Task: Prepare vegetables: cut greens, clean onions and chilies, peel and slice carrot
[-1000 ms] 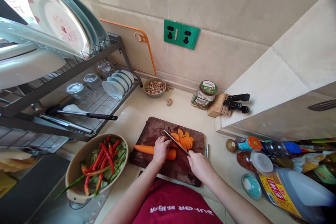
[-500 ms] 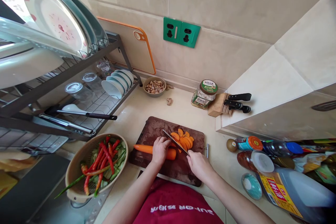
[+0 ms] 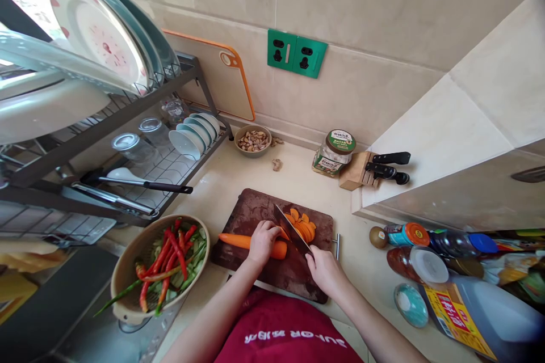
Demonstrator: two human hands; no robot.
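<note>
A dark brown cutting board lies on the counter in front of me. My left hand is curled over an orange carrot, pinning it to the board. In my right hand I grip the handle of a kitchen knife. Its blade is tilted, resting against the cut end of the carrot beside my left fingers. A pile of orange carrot slices sits on the board just beyond the blade.
A beige colander of red and green chillies stands left of the board. A dish rack with plates, bowls and glasses fills the left. A nut bowl, jar and knife block line the wall. Bottles crowd the right.
The knife blade has tipped from lying flat and low to standing steeper against the carrot's cut end. My left hand keeps its hold on the carrot.
</note>
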